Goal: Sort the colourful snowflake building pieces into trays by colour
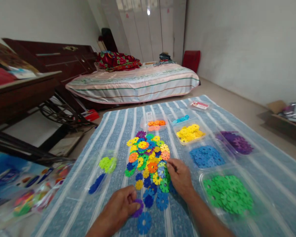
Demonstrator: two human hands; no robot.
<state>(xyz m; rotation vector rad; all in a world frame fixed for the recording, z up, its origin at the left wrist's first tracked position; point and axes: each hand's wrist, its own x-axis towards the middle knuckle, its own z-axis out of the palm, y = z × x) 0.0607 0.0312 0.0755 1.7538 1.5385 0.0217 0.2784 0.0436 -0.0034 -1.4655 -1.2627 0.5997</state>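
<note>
A heap of mixed-colour snowflake discs [148,158] lies on a blue striped mat [113,131]. My left hand [120,207] is closed, pinching a purple disc [138,208] near the heap's front edge, just above a loose blue disc [144,222]. My right hand [180,177] rests on the heap's right side, its fingertips pressed together on the discs there; I cannot make out what they grip.
Clear trays hold sorted discs: green [228,194], blue [206,156], purple [236,142], yellow [189,131], orange [156,123], light blue [180,119], lime [108,163]. A printed plastic bag [22,187] lies at left. A bed [135,82] and dark wooden furniture [27,95] stand behind.
</note>
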